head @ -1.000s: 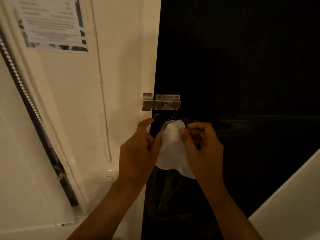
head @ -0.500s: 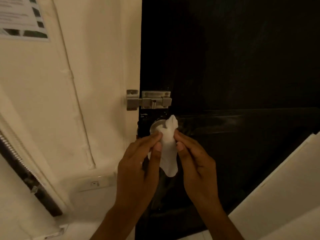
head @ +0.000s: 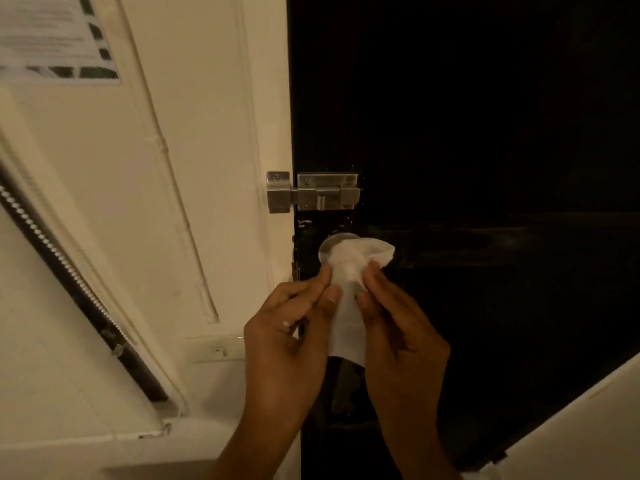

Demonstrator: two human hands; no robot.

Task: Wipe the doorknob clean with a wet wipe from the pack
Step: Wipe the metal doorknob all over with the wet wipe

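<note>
The dark, near-black flat door [head: 467,133] carries a round silver metal doorknob [head: 329,244] near its left edge, draped by a white wet wipe [head: 353,265]; a silver metal slide bolt [head: 325,195] sits just above.

Two hands: left hand [head: 287,341], right hand [head: 398,341]; one wipe [head: 349,271], one doorknob [head: 329,245], one bolt latch [head: 313,196].

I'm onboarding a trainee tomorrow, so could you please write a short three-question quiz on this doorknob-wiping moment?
1. True or false: the wet wipe is draped over the doorknob.
2. Which hands grip the wipe? A) left hand only B) right hand only C) both
3. Fill in: the metal fitting directly above the knob, bridging the dark door and the frame, is a slide ____.

Key: 1 true; 2 C; 3 bolt.
</note>
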